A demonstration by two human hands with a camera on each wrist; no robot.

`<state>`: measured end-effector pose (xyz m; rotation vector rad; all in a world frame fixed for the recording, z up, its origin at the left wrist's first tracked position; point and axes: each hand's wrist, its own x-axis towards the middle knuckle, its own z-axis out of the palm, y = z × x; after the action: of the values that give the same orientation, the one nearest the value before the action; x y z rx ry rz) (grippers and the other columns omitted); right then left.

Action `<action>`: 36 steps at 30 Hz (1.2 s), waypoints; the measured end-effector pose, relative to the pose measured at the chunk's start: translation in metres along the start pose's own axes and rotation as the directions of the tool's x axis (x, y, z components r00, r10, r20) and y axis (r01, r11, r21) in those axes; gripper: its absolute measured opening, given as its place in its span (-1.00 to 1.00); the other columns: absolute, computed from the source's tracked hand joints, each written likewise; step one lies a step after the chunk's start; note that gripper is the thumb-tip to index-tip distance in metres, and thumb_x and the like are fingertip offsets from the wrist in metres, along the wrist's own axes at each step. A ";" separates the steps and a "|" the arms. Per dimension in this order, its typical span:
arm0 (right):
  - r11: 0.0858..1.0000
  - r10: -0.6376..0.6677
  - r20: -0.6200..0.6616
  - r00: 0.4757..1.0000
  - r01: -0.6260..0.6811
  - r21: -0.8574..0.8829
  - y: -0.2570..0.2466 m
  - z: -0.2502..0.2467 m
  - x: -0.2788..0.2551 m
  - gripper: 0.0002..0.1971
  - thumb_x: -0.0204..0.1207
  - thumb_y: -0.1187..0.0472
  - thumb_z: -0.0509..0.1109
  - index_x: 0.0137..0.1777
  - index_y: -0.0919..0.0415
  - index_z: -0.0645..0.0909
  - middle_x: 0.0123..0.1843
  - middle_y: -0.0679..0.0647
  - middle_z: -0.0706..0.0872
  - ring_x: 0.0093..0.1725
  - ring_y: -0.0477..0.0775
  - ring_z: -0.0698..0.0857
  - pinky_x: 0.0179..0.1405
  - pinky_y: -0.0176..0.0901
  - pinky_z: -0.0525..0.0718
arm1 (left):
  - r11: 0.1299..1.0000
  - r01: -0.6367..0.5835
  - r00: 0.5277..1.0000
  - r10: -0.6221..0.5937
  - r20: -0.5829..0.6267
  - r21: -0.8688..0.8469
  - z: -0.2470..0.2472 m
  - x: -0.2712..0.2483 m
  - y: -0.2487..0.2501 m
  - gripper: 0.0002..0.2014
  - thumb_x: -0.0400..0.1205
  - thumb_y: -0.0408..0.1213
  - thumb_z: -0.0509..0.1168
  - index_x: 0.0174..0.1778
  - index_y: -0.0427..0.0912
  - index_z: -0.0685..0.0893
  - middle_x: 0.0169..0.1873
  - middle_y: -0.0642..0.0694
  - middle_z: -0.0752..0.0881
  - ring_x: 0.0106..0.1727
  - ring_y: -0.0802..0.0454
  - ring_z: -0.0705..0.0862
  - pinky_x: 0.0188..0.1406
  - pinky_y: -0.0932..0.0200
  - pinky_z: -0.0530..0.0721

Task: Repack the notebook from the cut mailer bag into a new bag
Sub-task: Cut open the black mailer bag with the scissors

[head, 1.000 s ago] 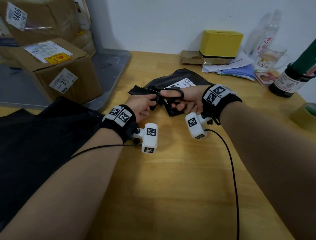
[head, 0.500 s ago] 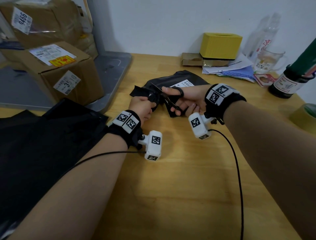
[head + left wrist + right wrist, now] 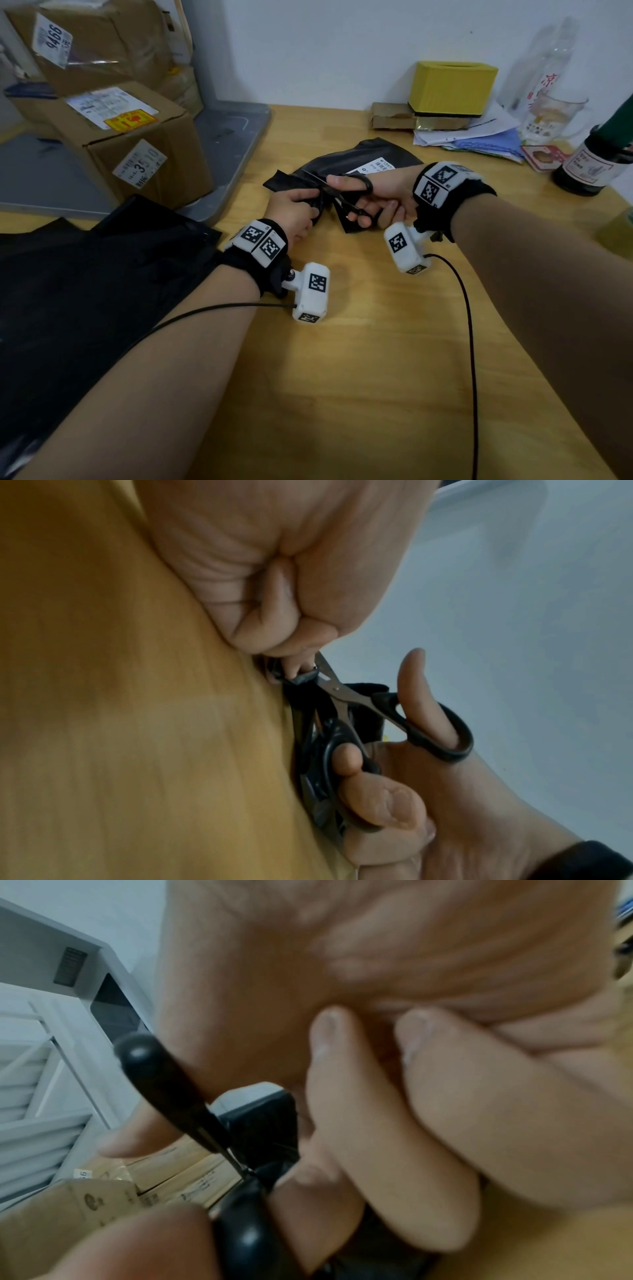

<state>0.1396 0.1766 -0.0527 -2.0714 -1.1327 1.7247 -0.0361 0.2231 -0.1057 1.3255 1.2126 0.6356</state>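
A black mailer bag (image 3: 363, 159) with a white label (image 3: 378, 168) lies on the wooden table (image 3: 359, 359). My left hand (image 3: 303, 210) pinches its near left edge in a fist, which the left wrist view shows as the left hand (image 3: 281, 647) on a bag edge (image 3: 303, 681). My right hand (image 3: 368, 204) holds black-handled scissors (image 3: 349, 197) with thumb and fingers through the loops. The blades of the scissors (image 3: 337, 693) are at the pinched edge, and a scissors handle (image 3: 161, 1080) crosses the right wrist view. No notebook shows.
A pile of flat black bags (image 3: 85, 301) lies at the left. Labelled cardboard boxes (image 3: 130, 144) stand on a grey tray (image 3: 226, 137) at the back left. A yellow box (image 3: 452, 87), papers (image 3: 479, 137), a glass mug (image 3: 551, 120) and a dark bottle (image 3: 592, 161) line the back right.
The scissor handles have spread apart in my right hand, opening the blades at the bag's edge. My left hand keeps its pinch on the bag.
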 end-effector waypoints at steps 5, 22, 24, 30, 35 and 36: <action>1.000 -0.005 -0.013 1.000 0.005 0.017 0.002 0.001 0.002 -0.29 0.22 -0.61 0.41 -0.30 0.12 0.61 -0.44 -0.04 0.55 -0.70 -0.20 0.20 -0.64 -0.46 0.08 | 1.000 0.018 1.000 -0.018 0.011 0.004 -0.002 0.001 0.000 -0.58 0.67 -0.50 0.30 0.33 0.06 0.70 -0.44 -0.04 0.54 -0.52 0.13 0.42 -0.60 0.29 0.40; 0.991 0.000 -0.061 0.998 -0.008 -0.137 -0.016 0.008 0.002 -0.29 0.41 -0.56 0.26 -0.18 0.19 0.59 -0.44 -0.01 0.62 -0.75 -0.21 0.21 -0.70 -0.47 0.12 | 0.995 0.033 0.997 -0.039 0.066 0.095 -0.007 0.002 0.000 -0.71 0.67 -0.45 0.32 0.17 0.01 0.76 -0.39 -0.10 0.52 -0.52 0.10 0.39 -0.60 0.27 0.41; 0.994 -0.007 -0.042 0.999 0.003 -0.108 -0.015 0.008 0.004 -0.35 0.41 -0.53 0.34 -0.22 0.15 0.55 -0.45 -0.03 0.56 -0.73 -0.20 0.19 -0.68 -0.45 0.08 | 0.996 0.030 0.997 -0.035 0.062 0.088 -0.006 0.004 -0.001 -0.71 0.66 -0.46 0.32 0.16 -0.01 0.77 -0.37 -0.12 0.53 -0.52 0.09 0.38 -0.60 0.26 0.40; 0.996 -0.010 -0.065 0.998 0.004 -0.095 -0.007 0.009 0.005 -0.39 0.36 -0.56 0.38 -0.27 0.03 0.52 -0.48 -0.13 0.49 -0.68 -0.20 0.19 -0.65 -0.43 0.07 | 0.997 0.035 0.998 -0.038 0.042 0.071 -0.004 0.005 -0.002 -0.73 0.64 -0.46 0.33 0.10 0.00 0.78 -0.37 -0.12 0.55 -0.53 0.09 0.39 -0.57 0.25 0.39; 0.993 -0.014 -0.100 0.995 0.003 -0.115 -0.006 0.013 0.000 -0.37 0.34 -0.62 0.34 -0.29 0.01 0.54 -0.48 -0.14 0.52 -0.66 -0.19 0.17 -0.62 -0.46 0.09 | 1.000 0.012 1.000 -0.012 -0.008 0.010 -0.001 -0.001 -0.002 -0.72 0.65 -0.50 0.29 0.13 -0.07 0.77 -0.24 -0.13 0.66 -0.49 0.11 0.46 -0.51 0.27 0.45; 0.994 -0.011 -0.104 0.995 0.000 -0.108 -0.005 0.014 -0.003 -0.35 0.32 -0.63 0.34 -0.28 0.02 0.56 -0.47 -0.13 0.53 -0.66 -0.19 0.17 -0.62 -0.47 0.08 | 1.000 -0.003 1.000 0.003 -0.020 0.004 0.001 -0.002 -0.003 -0.72 0.65 -0.50 0.27 0.14 -0.08 0.77 -0.23 -0.12 0.66 -0.48 0.12 0.47 -0.52 0.28 0.45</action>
<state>0.1246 0.1736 -0.0514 -2.1909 -1.2230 1.5651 -0.0370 0.2206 -0.1077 1.3272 1.2290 0.6500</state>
